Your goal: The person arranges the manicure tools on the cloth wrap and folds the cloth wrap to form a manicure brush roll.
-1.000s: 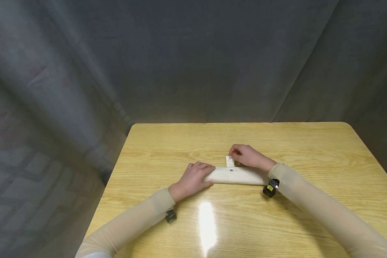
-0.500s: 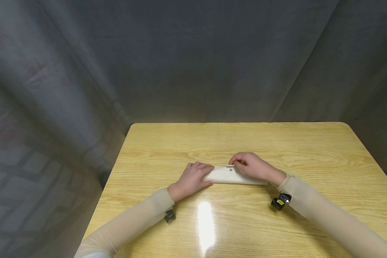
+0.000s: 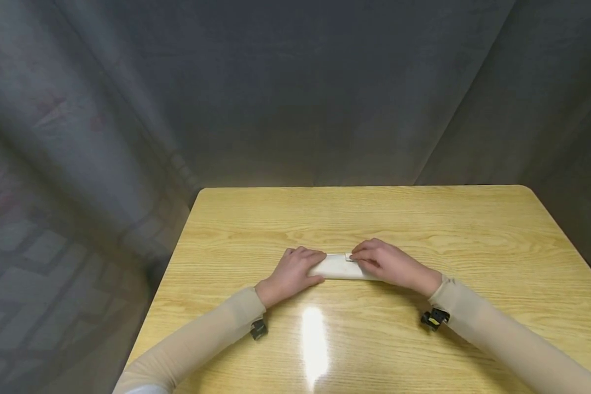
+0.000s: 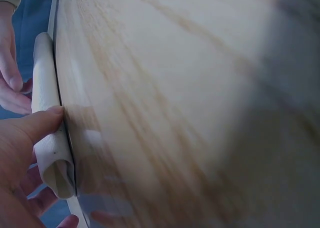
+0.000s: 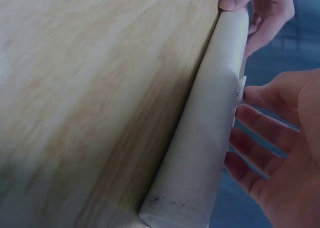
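A cream, tube-like rolled-up case (image 3: 336, 267) lies lengthwise across the wooden table. Its left end is held by my left hand (image 3: 293, 275), the thumb along the near side and the fingers over the far side. In the left wrist view the end of the rolled-up case (image 4: 59, 178) shows a hollow fold. My right hand (image 3: 390, 264) covers the right part of it and pinches the small snap strap (image 3: 348, 256), folded over the top near the middle. The right wrist view shows the strap (image 5: 241, 89) at the thumb tip and dark specks on the case.
The wooden table (image 3: 256, 219) extends around the case on all sides, with a bright light reflection in front of it. Grey curtains (image 3: 315, 98) hang behind the table and along the left. A small black camera (image 3: 434, 318) sits at my right wrist.
The snap strap stood out beyond the far edge and is now folded toward me onto the case. My right hand moved nearer with it; my left hand stayed put.
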Action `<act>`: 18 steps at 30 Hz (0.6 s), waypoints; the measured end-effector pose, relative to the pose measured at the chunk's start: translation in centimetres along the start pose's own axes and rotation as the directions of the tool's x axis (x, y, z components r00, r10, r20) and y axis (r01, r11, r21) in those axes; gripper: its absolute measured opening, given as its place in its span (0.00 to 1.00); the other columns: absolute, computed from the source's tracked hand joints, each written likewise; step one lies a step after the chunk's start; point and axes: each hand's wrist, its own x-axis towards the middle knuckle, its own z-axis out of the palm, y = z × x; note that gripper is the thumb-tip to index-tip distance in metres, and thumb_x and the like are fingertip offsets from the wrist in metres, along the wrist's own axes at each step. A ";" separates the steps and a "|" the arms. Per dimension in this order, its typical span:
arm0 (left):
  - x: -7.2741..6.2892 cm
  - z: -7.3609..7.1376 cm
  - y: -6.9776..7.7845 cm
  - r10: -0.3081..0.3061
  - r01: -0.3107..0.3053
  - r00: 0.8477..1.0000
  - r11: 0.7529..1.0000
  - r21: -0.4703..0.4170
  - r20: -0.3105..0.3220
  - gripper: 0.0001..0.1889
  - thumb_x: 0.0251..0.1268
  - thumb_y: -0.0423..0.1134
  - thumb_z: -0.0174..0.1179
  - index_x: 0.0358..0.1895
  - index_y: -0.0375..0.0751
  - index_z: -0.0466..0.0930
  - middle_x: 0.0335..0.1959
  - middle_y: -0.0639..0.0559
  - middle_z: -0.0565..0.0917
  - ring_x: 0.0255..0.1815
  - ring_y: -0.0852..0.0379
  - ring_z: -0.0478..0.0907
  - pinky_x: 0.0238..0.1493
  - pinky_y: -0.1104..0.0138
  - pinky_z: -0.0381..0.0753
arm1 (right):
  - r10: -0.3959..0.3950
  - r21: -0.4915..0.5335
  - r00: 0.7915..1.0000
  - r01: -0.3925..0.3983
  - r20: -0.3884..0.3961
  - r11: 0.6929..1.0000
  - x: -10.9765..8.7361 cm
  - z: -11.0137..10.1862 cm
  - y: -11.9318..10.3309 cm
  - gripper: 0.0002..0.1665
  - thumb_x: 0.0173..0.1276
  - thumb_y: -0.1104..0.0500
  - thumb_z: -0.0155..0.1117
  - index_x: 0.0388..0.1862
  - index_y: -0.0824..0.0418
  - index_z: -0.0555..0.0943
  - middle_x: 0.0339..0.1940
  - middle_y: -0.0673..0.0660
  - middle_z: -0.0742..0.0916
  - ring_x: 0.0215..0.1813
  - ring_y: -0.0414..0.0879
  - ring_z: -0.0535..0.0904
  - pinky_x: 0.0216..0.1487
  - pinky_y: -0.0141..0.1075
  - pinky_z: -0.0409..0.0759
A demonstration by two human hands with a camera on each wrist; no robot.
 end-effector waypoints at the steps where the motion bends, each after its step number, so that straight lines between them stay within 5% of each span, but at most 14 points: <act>1: 0.0 0.0 0.0 0.002 -0.002 1.000 1.000 0.001 -0.001 0.31 0.69 0.55 0.68 0.71 0.46 0.78 0.67 0.51 0.82 0.63 0.50 0.78 0.63 0.51 0.72 | -0.007 -0.004 1.000 0.007 -0.003 1.000 0.0 0.1 0.0 0.14 0.75 0.67 0.64 0.55 0.64 0.88 0.56 0.59 0.87 0.59 0.57 0.82 0.58 0.53 0.81; 9: 0.1 0.0 0.0 0.001 -0.001 1.000 1.000 -0.006 0.001 0.31 0.70 0.55 0.67 0.71 0.46 0.78 0.67 0.51 0.82 0.63 0.50 0.78 0.62 0.52 0.72 | -0.084 -0.090 0.995 0.078 -0.056 0.993 -0.4 0.7 -0.1 0.14 0.71 0.68 0.68 0.54 0.64 0.89 0.54 0.60 0.88 0.54 0.56 0.82 0.52 0.51 0.81; 18: 0.0 0.1 -0.1 -0.001 0.001 1.000 1.000 -0.020 0.000 0.30 0.71 0.55 0.67 0.71 0.45 0.78 0.67 0.50 0.82 0.63 0.50 0.78 0.62 0.50 0.72 | -0.082 -0.194 0.994 0.068 -0.067 0.979 -0.8 1.5 -0.5 0.16 0.70 0.64 0.70 0.55 0.63 0.89 0.55 0.60 0.87 0.55 0.58 0.81 0.55 0.56 0.77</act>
